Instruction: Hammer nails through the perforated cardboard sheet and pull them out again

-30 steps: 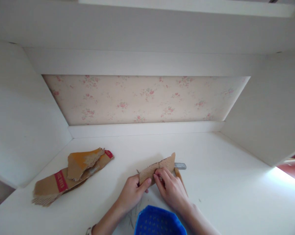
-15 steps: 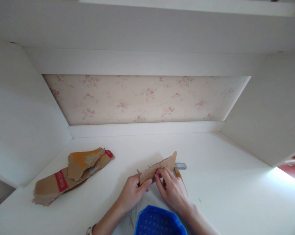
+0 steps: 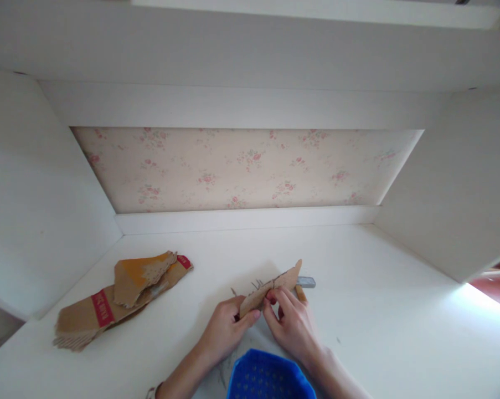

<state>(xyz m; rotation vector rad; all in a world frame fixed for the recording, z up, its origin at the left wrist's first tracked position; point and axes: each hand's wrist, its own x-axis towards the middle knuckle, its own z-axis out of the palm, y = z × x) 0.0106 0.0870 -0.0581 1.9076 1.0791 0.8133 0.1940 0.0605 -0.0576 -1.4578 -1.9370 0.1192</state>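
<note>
Two bare hands are gripping a small torn strip of brown cardboard (image 3: 281, 281) just beyond a blue perforated plastic basket (image 3: 270, 379) on a white bench (image 3: 378, 321). The left hand (image 3: 225, 332) is pinching the strip's left end, and the right hand (image 3: 293, 327) has its fingers (image 3: 274, 299) clenched on the middle. A pile of torn brown-and-red cardboard (image 3: 117, 293) is lying well left of the basket.

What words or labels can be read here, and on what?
Red band on the torn brown cardboard pile: white letters, too blurred to read.
Small red tab on that pile: too small to read.
Small brown cardboard strip in left hand and right hand: no writing visible.
</note>
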